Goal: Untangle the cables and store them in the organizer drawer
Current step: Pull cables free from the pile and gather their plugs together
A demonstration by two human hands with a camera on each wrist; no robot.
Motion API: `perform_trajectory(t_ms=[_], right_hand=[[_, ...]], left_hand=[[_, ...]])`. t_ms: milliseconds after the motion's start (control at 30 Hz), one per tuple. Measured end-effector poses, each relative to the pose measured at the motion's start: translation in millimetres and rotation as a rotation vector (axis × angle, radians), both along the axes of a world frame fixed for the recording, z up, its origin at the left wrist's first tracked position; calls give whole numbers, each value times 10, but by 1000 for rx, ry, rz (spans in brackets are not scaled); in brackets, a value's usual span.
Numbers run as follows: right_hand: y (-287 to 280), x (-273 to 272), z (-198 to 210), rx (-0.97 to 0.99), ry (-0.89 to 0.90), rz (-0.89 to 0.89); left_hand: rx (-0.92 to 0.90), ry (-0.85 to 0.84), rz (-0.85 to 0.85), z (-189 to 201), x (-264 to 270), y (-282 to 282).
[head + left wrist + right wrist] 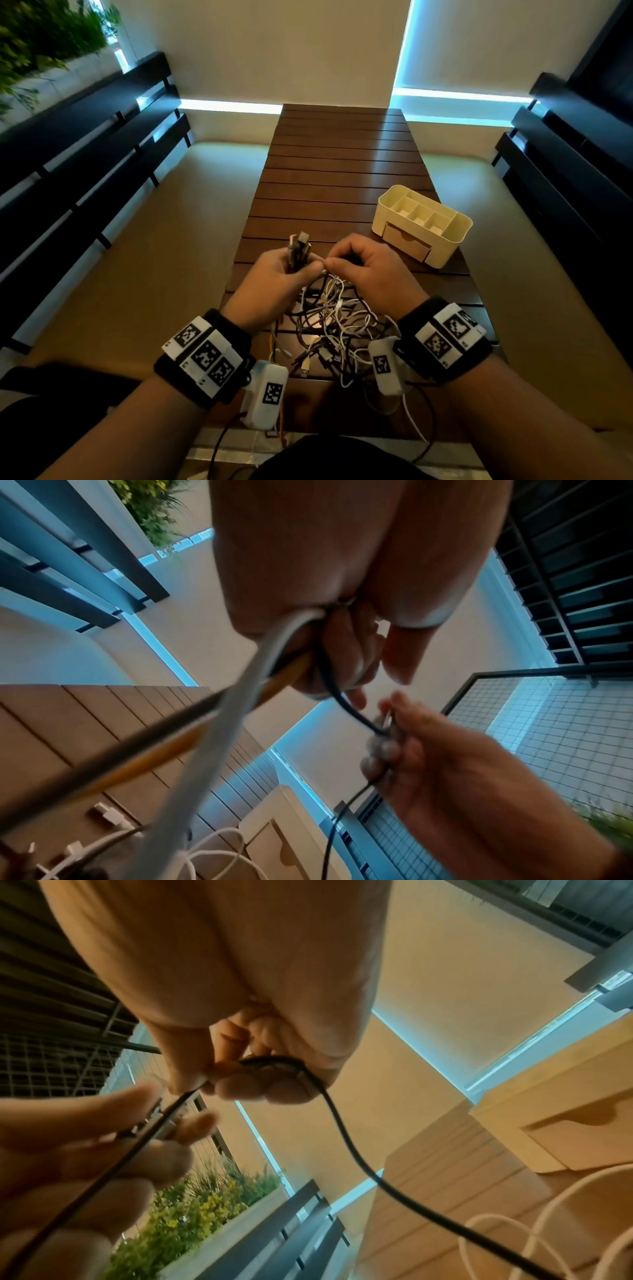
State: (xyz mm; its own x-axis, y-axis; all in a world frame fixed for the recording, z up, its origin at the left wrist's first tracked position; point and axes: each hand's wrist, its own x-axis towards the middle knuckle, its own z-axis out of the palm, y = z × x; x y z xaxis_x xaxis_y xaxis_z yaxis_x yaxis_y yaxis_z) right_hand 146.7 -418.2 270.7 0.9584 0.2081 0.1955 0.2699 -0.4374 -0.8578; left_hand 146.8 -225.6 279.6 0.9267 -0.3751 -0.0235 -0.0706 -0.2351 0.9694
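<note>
— Black and white tangled cables (329, 329) lie on my brown slatted wooden table (342, 164) at six o'clock. Left grip?
— My left hand (274, 277) clenches a bundle of plug ends (299, 248), upright.
— Right?
— My right hand (373, 270) pinches one thin black cable (346, 1148). The cream plastic organizer (459, 229) sits at two o'clock, its drawer (406, 241) closed.

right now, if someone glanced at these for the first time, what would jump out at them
The knotted heap of black and white cables on the near end of the slatted wooden table, between the wrists. Just above it, the left hand grips a bundle of plug ends while the right hand pinches a black cable. To the right, farther back, stands the cream organizer, its small drawer shut.
</note>
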Motion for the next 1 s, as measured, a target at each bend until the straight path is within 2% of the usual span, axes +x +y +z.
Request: perform_trajectory(t_ms=[167,233,333,433,567,600,667,733,867,933,1000], right_hand=[[-7,47,84,50,-44,17],[-57,62,57,68,-10,16],[-174,86,-51,49,72,-12],[-234,111,-170,129,169,-18],[-217,133,-235,127,180,-57],[-219,131,-221,112,166,-75],[-242,120,-167,58,131,-99],[-262,123,-106,-73,104,-80],[-138,157,-87,-380,75,58],[-45,165,-90,-425,29,92],[31,165,-53,-383,-36,104]], left_hand=[[35,-23,-71,79,-12,-49],[43,-45,-26,147,25,17],[9,5,50,224,114,211],[-49,71,42,229,94,306],[-82,99,33,163,11,269],[-13,73,32,141,17,272],[239,-15,25,102,52,278],[425,-73,69,64,94,279],[435,-139,203,106,156,237],[405,-175,157,111,175,174],[400,-180,35,91,158,101]])
